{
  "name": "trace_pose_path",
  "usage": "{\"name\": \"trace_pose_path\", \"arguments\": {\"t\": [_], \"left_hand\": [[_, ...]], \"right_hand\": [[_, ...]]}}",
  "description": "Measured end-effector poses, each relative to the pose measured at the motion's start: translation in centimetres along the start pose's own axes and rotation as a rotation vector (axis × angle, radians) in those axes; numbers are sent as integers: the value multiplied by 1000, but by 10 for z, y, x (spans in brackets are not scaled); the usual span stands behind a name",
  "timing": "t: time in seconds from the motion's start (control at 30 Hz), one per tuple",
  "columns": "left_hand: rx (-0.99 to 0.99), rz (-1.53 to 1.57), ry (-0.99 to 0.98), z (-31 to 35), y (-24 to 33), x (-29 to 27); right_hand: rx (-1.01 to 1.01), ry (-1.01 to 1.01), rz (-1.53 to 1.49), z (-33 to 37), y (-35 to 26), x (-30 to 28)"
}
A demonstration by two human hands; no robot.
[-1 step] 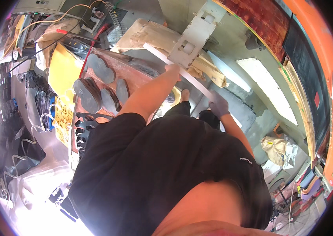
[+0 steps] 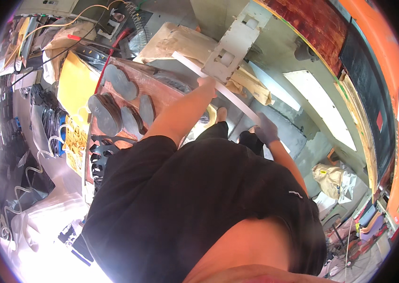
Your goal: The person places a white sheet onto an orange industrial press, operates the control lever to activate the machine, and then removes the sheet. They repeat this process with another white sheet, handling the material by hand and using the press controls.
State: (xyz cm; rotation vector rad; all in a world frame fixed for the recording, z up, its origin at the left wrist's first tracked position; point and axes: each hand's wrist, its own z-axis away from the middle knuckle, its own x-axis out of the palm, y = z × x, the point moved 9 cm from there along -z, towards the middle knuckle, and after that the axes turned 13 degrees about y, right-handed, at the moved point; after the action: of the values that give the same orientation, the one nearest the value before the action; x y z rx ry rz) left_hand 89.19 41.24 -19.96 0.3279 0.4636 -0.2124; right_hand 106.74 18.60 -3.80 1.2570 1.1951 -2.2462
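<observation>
A long, narrow white strip [image 2: 234, 98] runs slantwise in front of a pale metal panel. My bare left hand [image 2: 207, 85] is closed on the strip, near its middle. At the strip's lower right end is my right hand [image 2: 267, 130], in a dark grey glove, with its fingers closed about that end; the fingertips are partly hidden. Left of my left forearm, dark grey sole-shaped pieces [image 2: 105, 114] lie in stacks on a reddish table [image 2: 164, 92]. Another rounded grey piece [image 2: 120, 81] lies farther back on it.
The pale metal panel [image 2: 237, 40], with two round white parts, stands just beyond the strip. A brown paper package [image 2: 176, 42] lies behind. Yellow sheet material [image 2: 74, 82] and black cut-out pieces [image 2: 99, 158] edge the table. An orange frame [image 2: 385, 52] curves along the right.
My right hand has shifted slightly to the right and down at the strip's end. My left hand and the sole-shaped pieces stay in place.
</observation>
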Motion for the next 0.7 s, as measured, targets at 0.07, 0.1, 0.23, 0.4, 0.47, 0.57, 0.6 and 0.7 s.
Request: {"name": "trace_pose_path", "arguments": {"t": [0.07,0.1,0.23,0.4,0.47,0.57,0.6,0.7], "left_hand": [[-205,176,55,-9,-13,1],[-185,243,-22,-13,-11,11],[917,-896,-15,-7,39,51],[1383,-1549,18,2,45,42],[1422,-1277,28,18,69,9],[1240,-1245,43,17,98,-36],[1362,-1009,30,28,113,-56],[262,33,-104,-33,113,-89]], "right_hand": [[71,-89,117,30,39,-18],[115,-25,173,40,56,-31],[222,-124,326,58,103,-33],[113,-78,297,52,79,-25],[88,-52,267,49,60,-24],[23,-40,278,35,30,-18],[-5,-32,265,27,18,-13],[-34,-30,201,-2,-5,2]]}}
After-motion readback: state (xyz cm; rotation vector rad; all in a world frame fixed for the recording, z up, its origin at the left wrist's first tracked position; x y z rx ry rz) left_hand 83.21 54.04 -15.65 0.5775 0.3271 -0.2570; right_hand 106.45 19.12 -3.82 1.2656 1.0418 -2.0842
